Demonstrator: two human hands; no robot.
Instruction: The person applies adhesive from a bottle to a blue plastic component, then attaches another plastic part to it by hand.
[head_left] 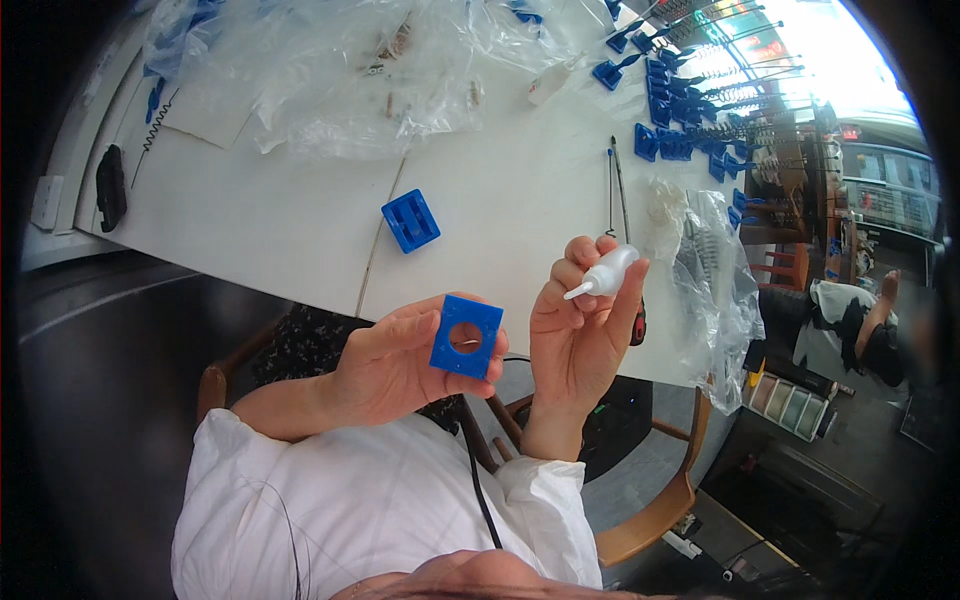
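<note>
Between the thumb and fingers of my left hand (pixel 385 362) is a square blue plastic block (pixel 483 318) with a round hole through its middle. To its right, my right hand (pixel 580 335) grips a small white squeeze bottle (pixel 612 268), its thin nozzle tilted down to the left toward the block. Nozzle and block are apart. Beyond my left hand, a second blue block (pixel 411 221) with slots lies on the white table. A screwdriver (pixel 638 325) with a black and red handle lies just past my right hand, partly hidden by it.
Crumpled clear plastic bags (pixel 350 80) cover the table's far side. Several blue pieces with springs (pixel 675 100) stand in rows at the far right. More clear plastic (pixel 705 270) hangs over the right edge. A black object (pixel 111 188) lies at far left. A wooden chair (pixel 650 515) stands nearby.
</note>
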